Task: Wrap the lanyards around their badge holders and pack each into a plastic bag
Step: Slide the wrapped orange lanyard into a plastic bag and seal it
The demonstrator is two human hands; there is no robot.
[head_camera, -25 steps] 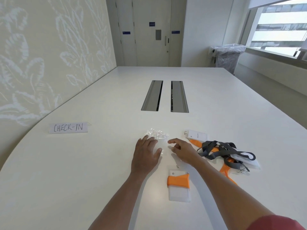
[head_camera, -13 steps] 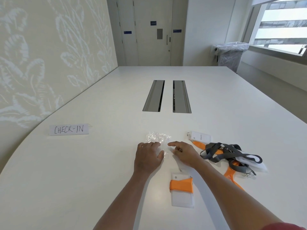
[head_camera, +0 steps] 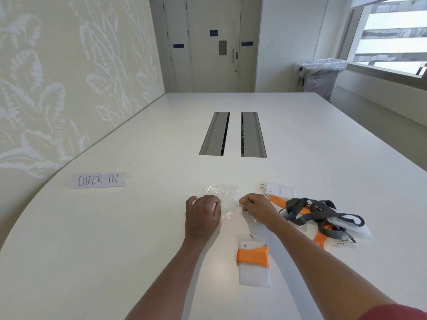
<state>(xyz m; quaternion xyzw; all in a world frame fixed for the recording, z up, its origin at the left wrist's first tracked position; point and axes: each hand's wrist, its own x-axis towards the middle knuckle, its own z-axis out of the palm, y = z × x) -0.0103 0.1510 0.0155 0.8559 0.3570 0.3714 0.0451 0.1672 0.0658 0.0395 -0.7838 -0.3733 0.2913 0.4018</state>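
A clear, crinkled plastic bag [head_camera: 225,196] lies on the white table [head_camera: 115,239] between my hands. My left hand [head_camera: 201,215] pinches its left edge with curled fingers, and my right hand [head_camera: 256,205] pinches its right edge. Close to me lies a badge holder [head_camera: 254,271] with its orange lanyard [head_camera: 252,256] wrapped around it. To the right sits a white badge holder [head_camera: 280,190] with a loose orange lanyard, tangled with a grey lanyard [head_camera: 318,212] that lies over another clear holder [head_camera: 355,228].
A paper sign reading CHECK-IN [head_camera: 98,180] stands at the left. Two grey cable hatches [head_camera: 233,133] are set into the table's middle. A patterned wall runs along the left. A bin lined with plastic [head_camera: 322,76] stands by the window at the far right.
Both hands went from resting flat with spread fingers on the bag to curled fingers pinching its two edges. The wrapped badge holder has not moved.
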